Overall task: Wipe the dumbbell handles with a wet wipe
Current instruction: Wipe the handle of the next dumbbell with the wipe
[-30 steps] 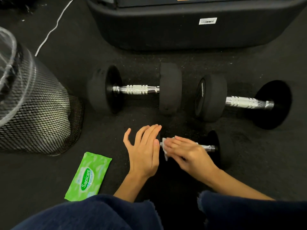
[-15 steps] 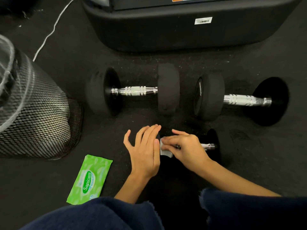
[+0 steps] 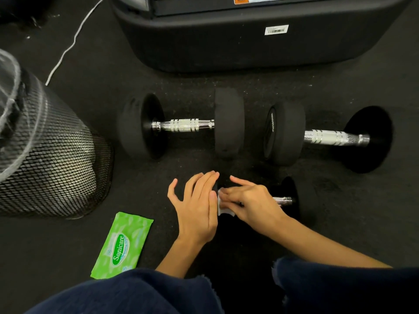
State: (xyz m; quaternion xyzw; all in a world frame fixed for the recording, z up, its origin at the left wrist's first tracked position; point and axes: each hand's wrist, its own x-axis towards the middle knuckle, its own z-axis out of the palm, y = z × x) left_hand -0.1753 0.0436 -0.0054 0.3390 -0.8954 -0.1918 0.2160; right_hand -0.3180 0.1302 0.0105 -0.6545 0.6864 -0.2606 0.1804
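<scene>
Since 1.0 s ago the right hand (image 3: 254, 203) has slid the wet wipe (image 3: 223, 208) leftward along the near dumbbell's handle (image 3: 283, 200), baring more chrome at its right end; it now pinches the wipe round the bar low in the frame's centre. Beside it the left hand (image 3: 197, 207) presses flat, fingers straight, on that dumbbell's hidden left head. By my judgement 1 handle is mid-wipe, while the 2 dumbbells above, middle dumbbell (image 3: 183, 125) and right dumbbell (image 3: 328, 137), lie untouched, near the green wipe pack (image 3: 122, 243) at lower left.

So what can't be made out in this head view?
- Near dumbbell's handle: mostly covered by the right hand and wet wipe.
- Its left weight: hidden under the left hand.
- Barcode label: print too small.
- Mesh bin: cut off at the left edge.
</scene>
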